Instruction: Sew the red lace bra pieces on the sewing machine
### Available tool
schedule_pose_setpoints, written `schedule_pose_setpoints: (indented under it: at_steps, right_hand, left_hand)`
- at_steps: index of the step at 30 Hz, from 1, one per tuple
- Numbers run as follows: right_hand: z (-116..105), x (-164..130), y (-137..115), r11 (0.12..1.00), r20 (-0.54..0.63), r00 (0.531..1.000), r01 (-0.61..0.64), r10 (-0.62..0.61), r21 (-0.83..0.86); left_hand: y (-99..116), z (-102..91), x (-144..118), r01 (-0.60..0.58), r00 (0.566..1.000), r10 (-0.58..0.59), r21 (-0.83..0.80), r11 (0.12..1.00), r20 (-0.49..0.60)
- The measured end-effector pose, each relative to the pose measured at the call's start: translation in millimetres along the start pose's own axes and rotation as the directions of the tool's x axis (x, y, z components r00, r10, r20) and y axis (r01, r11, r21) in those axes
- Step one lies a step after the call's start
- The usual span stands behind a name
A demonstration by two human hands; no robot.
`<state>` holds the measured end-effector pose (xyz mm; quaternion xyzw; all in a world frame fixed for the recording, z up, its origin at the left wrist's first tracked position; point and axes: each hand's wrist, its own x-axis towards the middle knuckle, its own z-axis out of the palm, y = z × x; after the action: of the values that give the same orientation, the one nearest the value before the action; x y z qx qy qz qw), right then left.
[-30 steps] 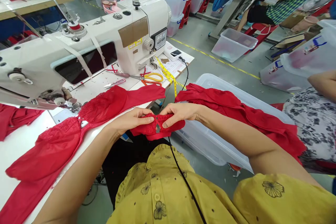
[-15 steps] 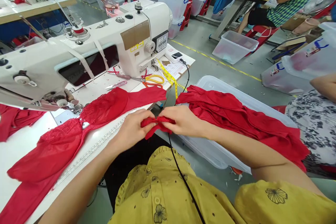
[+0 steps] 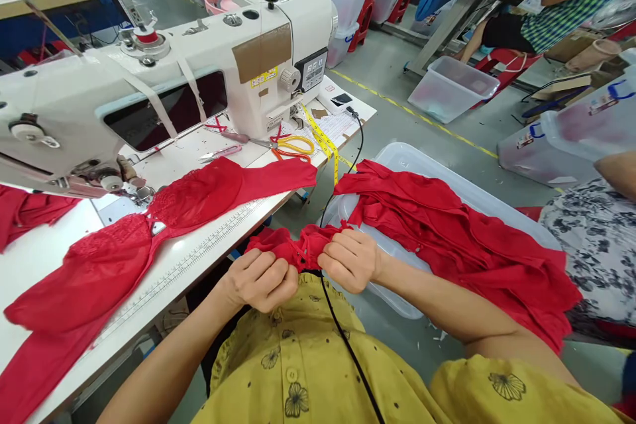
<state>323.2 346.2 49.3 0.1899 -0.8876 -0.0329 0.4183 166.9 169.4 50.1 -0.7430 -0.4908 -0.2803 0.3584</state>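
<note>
Both hands, left hand point(image 3: 261, 280) and right hand point(image 3: 350, 260), clenched a small bunched red fabric piece point(image 3: 298, 246) between them, close above the lap, seemingly to align its edges; beyond lay a white worktop point(image 3: 199, 258).

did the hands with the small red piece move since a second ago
Yes. Both the left hand and right hand, gripping the small red piece, came back from the table edge toward the person's body.
</note>
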Motion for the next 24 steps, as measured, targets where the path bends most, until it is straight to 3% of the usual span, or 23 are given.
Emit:
schedule_pose_setpoints:
  at_steps: [4, 14, 24]
  right_hand:
    - [1.3, 1.3, 0.4, 1.000, -0.064, 0.998, 0.005, -0.005, -0.009]
    - [0.0, -0.7, -4.9, 1.000, -0.049, 0.999, -0.023, 0.022, -0.013]
    - [1.7, -2.8, -6.2, 0.998, -0.050, 0.998, -0.050, 0.049, -0.030]
  left_hand:
    - [1.3, -0.3, 0.9, -0.034, 0.999, 0.034, 0.000, 0.999, -0.008]
    - [7.7, 1.4, 4.0, -0.048, 0.998, 0.047, -0.034, 0.998, -0.042]
    - [3.2, -4.5, 11.5, -0.071, 0.997, 0.071, -0.021, 0.997, 0.028]
